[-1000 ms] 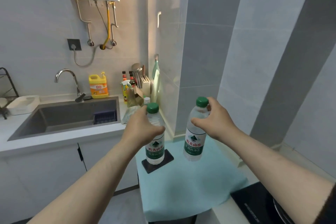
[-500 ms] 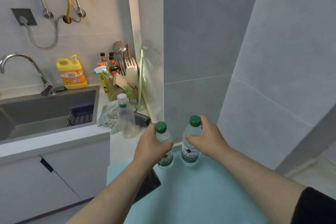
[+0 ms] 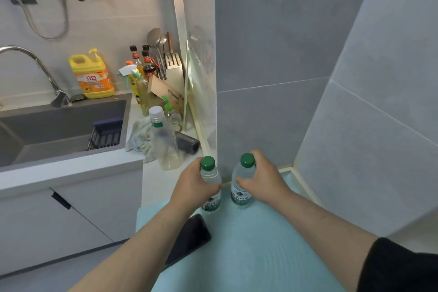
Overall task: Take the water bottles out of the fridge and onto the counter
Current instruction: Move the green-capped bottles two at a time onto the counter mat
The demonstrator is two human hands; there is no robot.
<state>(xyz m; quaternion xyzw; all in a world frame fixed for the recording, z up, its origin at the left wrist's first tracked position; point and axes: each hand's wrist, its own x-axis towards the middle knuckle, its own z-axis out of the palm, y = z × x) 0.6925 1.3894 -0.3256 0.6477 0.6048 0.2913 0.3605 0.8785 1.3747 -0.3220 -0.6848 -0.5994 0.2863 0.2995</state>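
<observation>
A pale blue mat (image 3: 248, 256) covers the table (image 3: 151, 187). Two green-capped water bottles (image 3: 241, 182) stand upright on it near the wall. A black phone (image 3: 189, 237) lies at its left edge.

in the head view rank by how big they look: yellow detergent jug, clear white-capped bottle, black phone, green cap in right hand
1. black phone, nearest the camera
2. yellow detergent jug and clear white-capped bottle: too close to rank
3. green cap

Even, soft indoor light; faint glare on tiles (image 3: 272, 31). Slight blur; wide-angle bend at edges.
</observation>
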